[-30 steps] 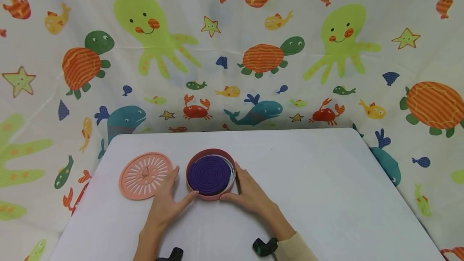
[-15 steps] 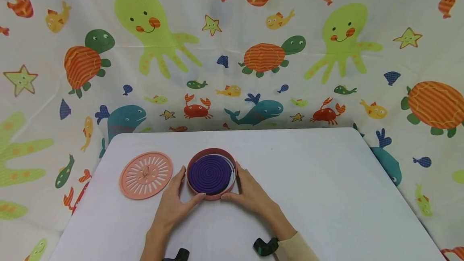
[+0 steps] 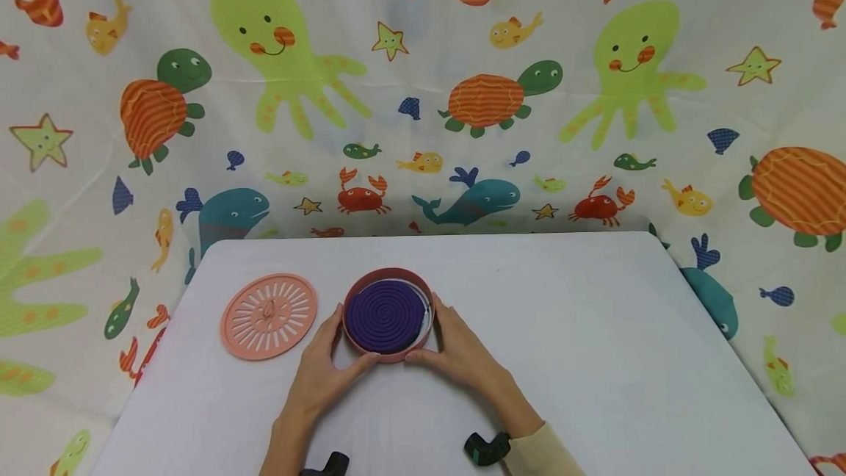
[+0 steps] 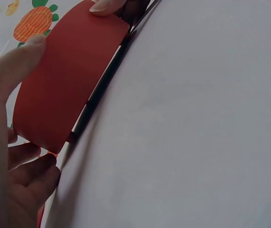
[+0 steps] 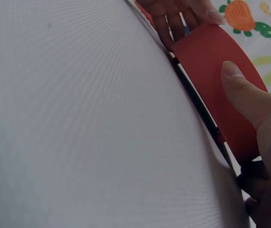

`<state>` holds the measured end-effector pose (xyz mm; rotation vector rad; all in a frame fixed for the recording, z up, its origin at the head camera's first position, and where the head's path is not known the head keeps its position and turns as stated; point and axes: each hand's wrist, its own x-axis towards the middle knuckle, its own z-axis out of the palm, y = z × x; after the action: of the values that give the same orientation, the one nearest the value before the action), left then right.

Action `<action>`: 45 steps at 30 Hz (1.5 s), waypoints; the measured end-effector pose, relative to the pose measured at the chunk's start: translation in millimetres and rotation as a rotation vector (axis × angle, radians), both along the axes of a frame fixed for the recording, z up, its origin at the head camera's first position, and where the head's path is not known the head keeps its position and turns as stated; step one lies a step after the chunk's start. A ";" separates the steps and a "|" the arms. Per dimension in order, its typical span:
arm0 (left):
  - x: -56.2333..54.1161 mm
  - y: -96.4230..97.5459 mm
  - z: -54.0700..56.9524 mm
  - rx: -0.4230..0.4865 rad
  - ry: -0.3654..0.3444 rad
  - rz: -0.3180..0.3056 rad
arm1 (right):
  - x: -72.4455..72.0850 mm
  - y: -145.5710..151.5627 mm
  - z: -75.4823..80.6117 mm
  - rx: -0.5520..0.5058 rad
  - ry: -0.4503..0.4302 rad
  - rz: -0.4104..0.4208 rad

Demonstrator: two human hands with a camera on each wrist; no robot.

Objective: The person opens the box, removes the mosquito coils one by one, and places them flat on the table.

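Toward the far side of the white table (image 3: 595, 344), a little left of its middle, a round, shallow, brick-red dish with a smooth upright wall (image 3: 390, 274) is standing between two bare hands. Inside it, a flat, dark purple disc wound in a tight spiral (image 3: 385, 316) is lying off-centre, leaving a pale crescent (image 3: 426, 320) showing on the right.

The left hand (image 3: 324, 373) is gripping the dish's left side, its thumb pressing on the near wall and its fingers curling round the outside. The right hand (image 3: 461, 350) is mirroring that hold on the right. Small feet (image 4: 72, 137) and a dark gap are showing beneath the wall; whether the dish is resting on the tabletop or being raised slightly, I cannot tell.

For a good hold, balanced pressure is probably mattering most: the wall is looking thin, and squeezing harder on one side could be tilting the dish or sliding the spiral disc, which is seeming loose. Low-placed fingertips are likely helping to steady the base. Near the left hand but not touching it, a flat, round, salmon-pink slotted plate with a small central knob (image 3: 267, 322) is lying farther left, so any leftward movement would be calling for care around its edge.
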<state>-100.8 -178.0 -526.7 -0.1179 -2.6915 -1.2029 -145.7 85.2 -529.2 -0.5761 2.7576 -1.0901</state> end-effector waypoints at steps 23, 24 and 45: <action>1.1 0.8 -4.9 -0.002 -0.024 0.026 | -0.9 0.6 0.1 -0.011 0.017 0.021; 1.1 0.8 -4.8 0.000 -0.025 0.027 | -1.0 0.6 0.1 -0.009 0.017 0.021; 0.9 0.8 -4.6 0.031 -0.050 0.014 | -0.1 2.7 5.4 -0.015 -0.028 0.020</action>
<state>-99.9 -177.1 -531.2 -0.0650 -2.7100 -1.2584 -145.7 87.9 -523.8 -0.5836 2.7161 -1.1072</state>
